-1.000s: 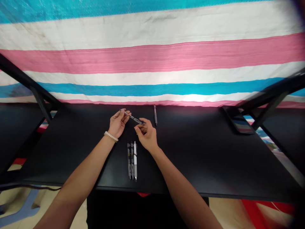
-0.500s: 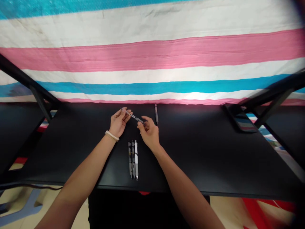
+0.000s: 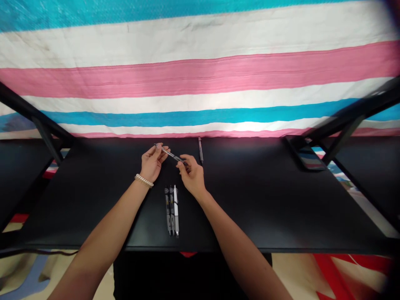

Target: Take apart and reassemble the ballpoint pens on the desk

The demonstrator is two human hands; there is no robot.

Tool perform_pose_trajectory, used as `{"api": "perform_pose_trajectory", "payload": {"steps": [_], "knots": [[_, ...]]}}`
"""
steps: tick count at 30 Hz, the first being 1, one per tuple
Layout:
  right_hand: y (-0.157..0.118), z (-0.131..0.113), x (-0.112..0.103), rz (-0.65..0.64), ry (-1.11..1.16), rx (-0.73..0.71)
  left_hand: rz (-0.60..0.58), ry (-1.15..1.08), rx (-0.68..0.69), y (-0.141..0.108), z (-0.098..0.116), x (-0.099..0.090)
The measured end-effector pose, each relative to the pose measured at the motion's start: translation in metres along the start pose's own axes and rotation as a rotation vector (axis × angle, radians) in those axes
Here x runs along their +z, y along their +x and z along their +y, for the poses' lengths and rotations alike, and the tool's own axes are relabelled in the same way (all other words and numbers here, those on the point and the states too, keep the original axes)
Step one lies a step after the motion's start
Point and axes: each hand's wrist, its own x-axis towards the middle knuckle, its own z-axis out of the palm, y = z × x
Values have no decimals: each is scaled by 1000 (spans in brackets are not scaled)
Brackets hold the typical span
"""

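A slim pen (image 3: 170, 153) is stretched at a slant between my two hands, above the black table. My left hand (image 3: 152, 162) pinches its upper left end between thumb and fingers. At its lower right end, the fingers of my right hand (image 3: 193, 174) close round the dark grip and partly hide the tip. Nearer the front edge lie two dark pens (image 3: 169, 212) and a white pen with a grey grip (image 3: 176, 210), side by side and lengthwise. Another pen (image 3: 200, 151) rests alone near the back edge, just beyond my right hand.
The black table (image 3: 259, 200) reaches back to a striped sheet (image 3: 200, 77) hanging upright. A dark phone (image 3: 306, 154) lies at the back right, near a slanted black frame bar (image 3: 356, 118). A matching bar (image 3: 37, 116) stands at the left.
The whole view has shifted slightly, so the table and pens appear a little further left. Both hands still hold the same pen, in nearly the same pose.
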Motion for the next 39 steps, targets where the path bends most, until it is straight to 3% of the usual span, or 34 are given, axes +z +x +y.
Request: {"api": "perform_pose_trajectory", "payload": {"steps": [16, 25, 31, 39], "knots": [[2, -3, -3, -64, -72, -38, -2, 23, -15, 0, 3, 1], [3, -10, -3, -86, -157, -84, -123, -21, -152, 1, 11, -3], [3, -6, 0, -73, -169, -79, -209, -167, -154, -6, 14, 0], [0, -10, -2, -217, -334, -130, -208, -225, -172, -14, 16, 8]]}}
